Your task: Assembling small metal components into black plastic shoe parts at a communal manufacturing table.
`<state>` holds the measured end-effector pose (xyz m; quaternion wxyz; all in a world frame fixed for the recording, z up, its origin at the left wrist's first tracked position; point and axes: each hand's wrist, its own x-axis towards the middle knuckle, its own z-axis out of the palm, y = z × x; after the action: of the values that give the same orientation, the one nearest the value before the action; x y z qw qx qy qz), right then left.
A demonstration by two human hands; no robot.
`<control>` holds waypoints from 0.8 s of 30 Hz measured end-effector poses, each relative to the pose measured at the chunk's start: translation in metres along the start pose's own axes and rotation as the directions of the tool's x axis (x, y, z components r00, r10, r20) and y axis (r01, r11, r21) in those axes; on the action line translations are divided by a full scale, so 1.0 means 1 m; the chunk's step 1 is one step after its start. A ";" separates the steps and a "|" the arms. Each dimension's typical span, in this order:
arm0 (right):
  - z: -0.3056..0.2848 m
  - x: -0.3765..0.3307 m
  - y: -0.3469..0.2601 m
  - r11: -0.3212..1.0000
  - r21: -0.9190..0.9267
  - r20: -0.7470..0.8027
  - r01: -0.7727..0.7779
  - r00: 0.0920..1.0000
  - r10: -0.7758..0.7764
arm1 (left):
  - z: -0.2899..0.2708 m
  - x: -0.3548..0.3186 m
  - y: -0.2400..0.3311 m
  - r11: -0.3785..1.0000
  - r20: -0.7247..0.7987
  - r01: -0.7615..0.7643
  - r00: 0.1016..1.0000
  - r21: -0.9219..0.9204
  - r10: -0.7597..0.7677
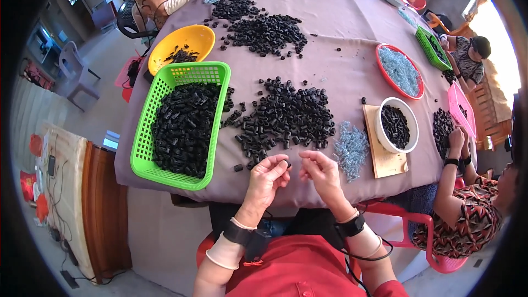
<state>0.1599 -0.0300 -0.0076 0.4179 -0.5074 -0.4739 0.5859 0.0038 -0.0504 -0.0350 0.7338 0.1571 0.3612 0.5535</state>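
My left hand is closed in a pinch at the table's near edge, with a small black plastic cylinder at its fingertips. Just beside it, my right hand has thumb and fingers pressed together; whatever they hold is too small to make out. The hands are slightly apart. Beyond them spreads a pile of short black cylinders. A heap of small clear plastic pieces lies to the right of my right hand. Farther right, a white bowl of black pieces stands on a wooden board.
Left of the pile stands a green basket full of black parts, with a yellow bowl behind it. A red dish holds clear pieces. At right, a person's hands are beside another black pile. Other people sit farther around the table.
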 end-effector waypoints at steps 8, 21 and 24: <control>0.012 -0.015 0.009 0.978 0.200 -0.028 0.065 0.998 -0.060 | 0.001 0.001 -0.002 1.000 -0.013 -0.025 1.000 0.000 0.025; 0.024 -0.018 0.012 0.997 0.048 -0.059 0.059 0.997 -0.056 | 0.000 -0.001 -0.002 0.999 0.001 -0.014 1.000 0.038 0.014; 0.025 -0.017 0.010 0.997 0.031 -0.052 0.074 0.996 -0.072 | -0.001 -0.001 -0.001 0.999 0.005 -0.009 1.000 0.038 0.008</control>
<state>0.1375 -0.0522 -0.0134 0.4592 -0.4976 -0.4715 0.5649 0.0038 -0.0522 -0.0359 0.7293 0.1738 0.3690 0.5494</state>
